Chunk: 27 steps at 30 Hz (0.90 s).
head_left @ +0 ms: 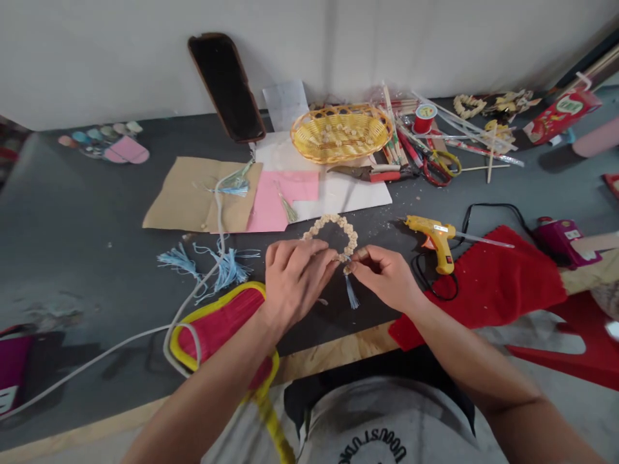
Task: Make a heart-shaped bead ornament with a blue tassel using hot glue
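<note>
Being held between both hands, on the near side of the yellow basket (336,155): a cream beaded ring (352,234), above the grey counter (120,258). Its near edge is pinched by the right hand (387,274), thumb to finger, next to a short hanging blue tassel (352,294). The left hand's (296,276) grip seems pressed together on the ring's near-left part, though the fingertips are partly hidden. Nearer than the basket and to its right, a yellow glue gun (438,240) is laid beside red felt (512,277). Nearer and to the basket's left, loose blue tassels (229,269) are spread, brown paper (193,200) placed beyond them. Just right of the basket, scissors (451,164) and a red thread spool (425,122) are set down.
</note>
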Tool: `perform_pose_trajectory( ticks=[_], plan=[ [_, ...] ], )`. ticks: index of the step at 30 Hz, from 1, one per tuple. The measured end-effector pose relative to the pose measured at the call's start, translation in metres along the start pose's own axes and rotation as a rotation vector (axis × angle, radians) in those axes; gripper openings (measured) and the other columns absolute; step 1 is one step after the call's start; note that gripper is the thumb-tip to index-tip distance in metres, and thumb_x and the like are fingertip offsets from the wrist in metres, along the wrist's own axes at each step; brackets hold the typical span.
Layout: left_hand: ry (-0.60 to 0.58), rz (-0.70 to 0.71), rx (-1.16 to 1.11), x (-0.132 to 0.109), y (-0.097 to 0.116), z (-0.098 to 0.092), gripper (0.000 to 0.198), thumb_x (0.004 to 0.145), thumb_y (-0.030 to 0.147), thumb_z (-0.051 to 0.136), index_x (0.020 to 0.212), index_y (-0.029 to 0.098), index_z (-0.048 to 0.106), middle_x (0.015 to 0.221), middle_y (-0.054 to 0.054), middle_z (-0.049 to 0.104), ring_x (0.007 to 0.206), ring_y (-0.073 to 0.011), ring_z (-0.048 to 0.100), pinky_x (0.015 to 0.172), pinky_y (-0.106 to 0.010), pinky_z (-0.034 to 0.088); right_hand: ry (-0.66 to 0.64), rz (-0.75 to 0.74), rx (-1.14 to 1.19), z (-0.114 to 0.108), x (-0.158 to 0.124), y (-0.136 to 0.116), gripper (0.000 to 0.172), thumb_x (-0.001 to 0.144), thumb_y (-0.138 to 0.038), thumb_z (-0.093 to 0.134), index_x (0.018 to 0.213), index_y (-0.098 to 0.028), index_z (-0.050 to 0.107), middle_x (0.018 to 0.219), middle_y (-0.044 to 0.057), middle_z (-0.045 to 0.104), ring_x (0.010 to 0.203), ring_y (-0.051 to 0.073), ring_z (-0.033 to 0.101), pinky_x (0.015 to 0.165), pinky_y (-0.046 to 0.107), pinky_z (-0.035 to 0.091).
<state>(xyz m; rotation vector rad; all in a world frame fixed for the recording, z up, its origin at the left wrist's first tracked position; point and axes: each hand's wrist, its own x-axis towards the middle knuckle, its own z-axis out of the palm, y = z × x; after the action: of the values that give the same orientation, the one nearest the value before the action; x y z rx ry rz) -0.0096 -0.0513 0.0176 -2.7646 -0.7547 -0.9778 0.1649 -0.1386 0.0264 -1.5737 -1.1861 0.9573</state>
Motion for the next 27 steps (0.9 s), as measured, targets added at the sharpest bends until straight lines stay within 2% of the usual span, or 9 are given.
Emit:
perform_pose_trajectory(
  ticks=[6,10,18,27],
  plan=[
    [0.000,0.014,0.092,0.003,0.005,-0.005,0.006,0.089,0.026,0.066,0.096,0.025,0.066,0.096,-0.002,0.072,0.090,-0.0220,0.059,0.077,-0.041,0.039,0.112,-0.303,-0.489,0.003,-0.007,0.004,0.013,0.086,-0.018,0.054,0.084,-0.020,0.067,0.078,0.002,0.069,0.069,0.012,0.063,0.065,0.022,0.044],
    [-0.023,-0.004,0.068,0.002,0.005,-0.005,0.010,0.089,0.024,0.065,0.099,0.023,0.065,0.098,-0.005,0.072,0.093,-0.0235,0.059,0.080,-0.043,0.038,0.114,-0.377,-0.731,0.005,-0.008,0.004,0.015,0.086,-0.018,0.053,0.079,-0.021,0.065,0.075,0.002,0.069,0.072,0.014,0.065,0.066,0.023,0.044],
    [0.026,0.041,0.128,0.001,0.003,-0.007,0.013,0.089,0.024,0.066,0.102,0.023,0.061,0.099,-0.002,0.072,0.095,-0.0222,0.058,0.080,-0.042,0.039,0.179,-0.321,-0.642,0.008,-0.005,-0.001,0.013,0.089,-0.030,0.057,0.090,-0.020,0.066,0.082,0.003,0.073,0.069,0.014,0.066,0.065,0.024,0.046],
    [-0.004,-0.053,0.073,-0.001,0.002,-0.008,0.012,0.090,0.024,0.062,0.102,0.027,0.063,0.102,-0.003,0.071,0.097,-0.0244,0.058,0.081,-0.045,0.034,0.168,-0.224,-0.622,0.013,0.001,0.002,0.011,0.086,-0.030,0.061,0.090,-0.021,0.067,0.075,0.001,0.070,0.065,0.014,0.064,0.062,0.023,0.043]
  ],
)
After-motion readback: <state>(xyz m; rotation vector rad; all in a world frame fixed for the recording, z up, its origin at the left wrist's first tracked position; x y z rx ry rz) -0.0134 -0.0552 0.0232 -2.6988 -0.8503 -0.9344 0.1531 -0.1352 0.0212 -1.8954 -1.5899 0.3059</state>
